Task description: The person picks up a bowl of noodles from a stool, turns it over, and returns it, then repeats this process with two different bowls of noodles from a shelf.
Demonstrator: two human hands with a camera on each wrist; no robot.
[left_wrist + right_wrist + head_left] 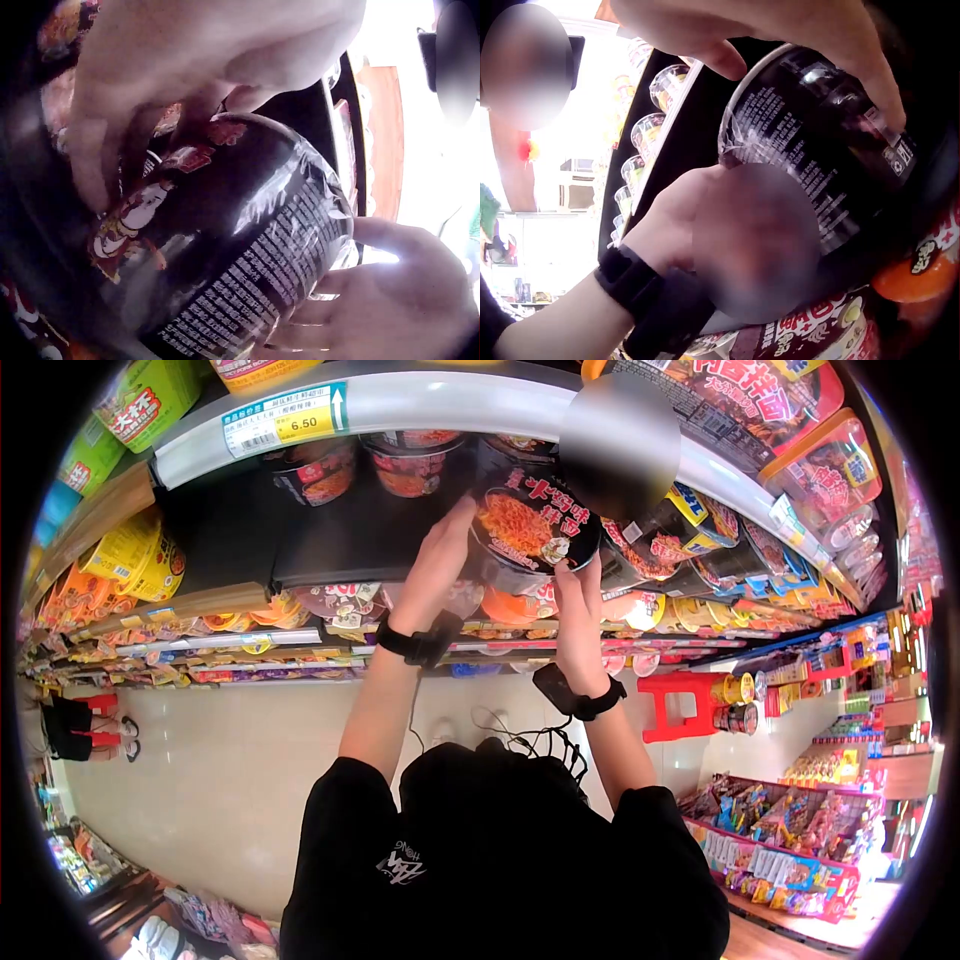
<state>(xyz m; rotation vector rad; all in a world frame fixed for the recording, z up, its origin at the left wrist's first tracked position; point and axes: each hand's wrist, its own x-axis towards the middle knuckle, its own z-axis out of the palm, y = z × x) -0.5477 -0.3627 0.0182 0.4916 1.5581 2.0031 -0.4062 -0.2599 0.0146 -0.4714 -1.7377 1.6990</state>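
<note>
A black instant noodle bowl (540, 530), its lid printed with orange noodles and red and white characters, is held between both hands at the shelf front. My left hand (442, 555) grips its left side; the left wrist view shows those fingers bent over the dark wall. From the near right, my right hand (580, 620) holds the bowl, a fingertip at the lid's rim. White small print runs along the bowl's side (247, 277), under crinkled clear wrap. In the right wrist view, my right fingers (877, 82) curve around the wall.
Red-and-black noodle bowls (412, 465) stand deeper on the black shelf (340, 540), and more dark bowls (655, 540) sit at the right. A white rail (430, 410) with a 6.50 price label runs above. Lower shelves are stocked. A red stool (660, 705) stands on the floor at right.
</note>
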